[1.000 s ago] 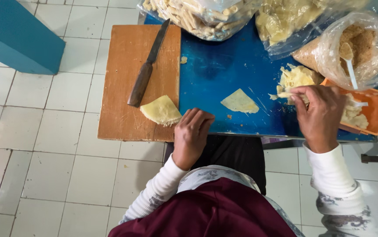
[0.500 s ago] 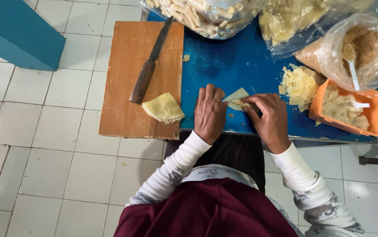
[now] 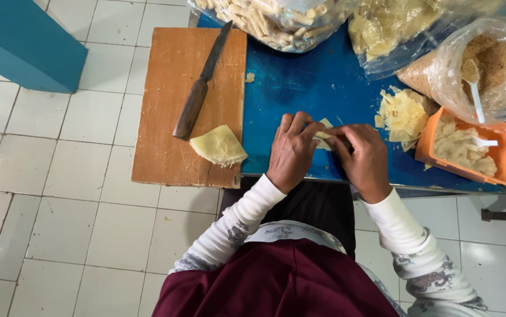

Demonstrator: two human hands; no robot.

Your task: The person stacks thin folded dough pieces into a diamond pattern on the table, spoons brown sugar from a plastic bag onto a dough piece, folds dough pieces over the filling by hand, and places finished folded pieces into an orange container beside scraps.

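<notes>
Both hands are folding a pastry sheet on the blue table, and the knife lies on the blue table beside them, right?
Not quite. The knife lies on the wooden cutting board, as the head view shows. Left hand and right hand do work the pastry sheet on the blue table.

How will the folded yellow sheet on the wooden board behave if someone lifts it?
The folded yellow sheet looks thin and soft, so it would probably droop. Its frayed edge suggests it may tear easily. Lying flat on the wooden board, it should not roll.
</notes>
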